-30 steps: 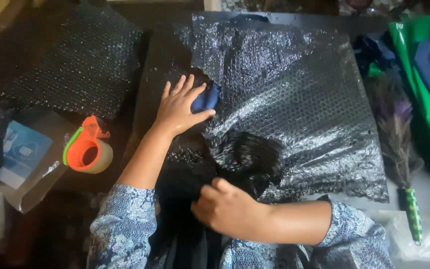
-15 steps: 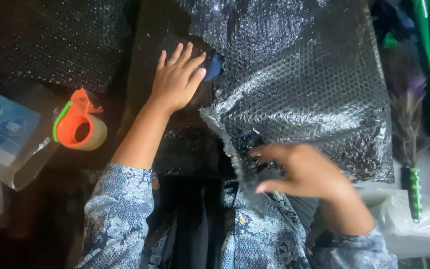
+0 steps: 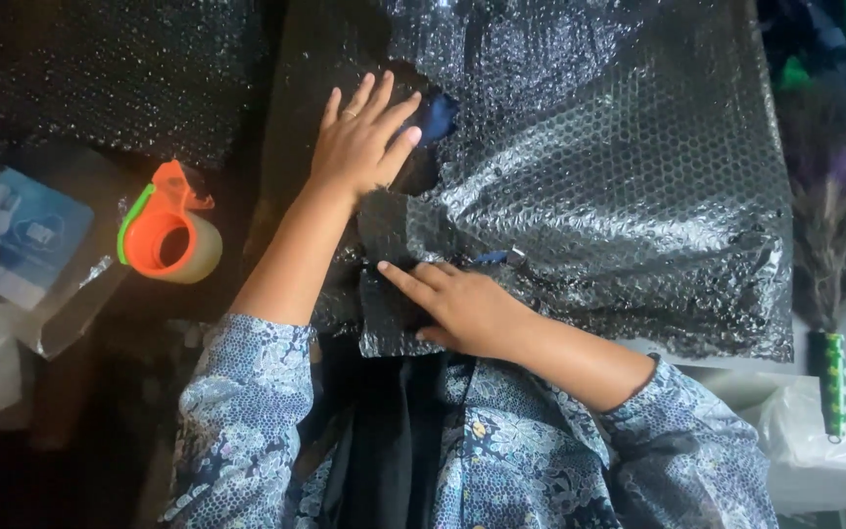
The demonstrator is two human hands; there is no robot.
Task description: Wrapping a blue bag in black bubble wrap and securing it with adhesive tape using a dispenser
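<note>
Neither hand grips anything: the left hand (image 3: 359, 147) lies flat with fingers spread, palm down on a dark blue object (image 3: 437, 116) that shows at the torn-looking edge of the large sheet of dark, shiny bubble wrap (image 3: 619, 176), while the right hand (image 3: 462, 309) rests open with its index finger extended, pressing the near left corner of the same sheet. That sheet covers most of the dark work surface (image 3: 310, 59); its near edge runs along the person's chest, and its right edge stops just short of a purple-grey feather duster with a green patterned handle (image 3: 827, 294). A small metal-tipped blue piece (image 3: 506, 258) pokes from under the wrap just beyond the right hand. Open surface remains only in a narrow strip left of the left forearm. Further left stands an orange tape dispenser with a green blade guard and a roll of clear tape (image 3: 166, 240), well apart from both hands. Beside it lies a clear plastic packet holding a light blue card (image 3: 36, 235). A second piece of dark bubble wrap (image 3: 110, 69) occupies the far left corner. White plastic bagging (image 3: 824, 441) sits at the near right.
</note>
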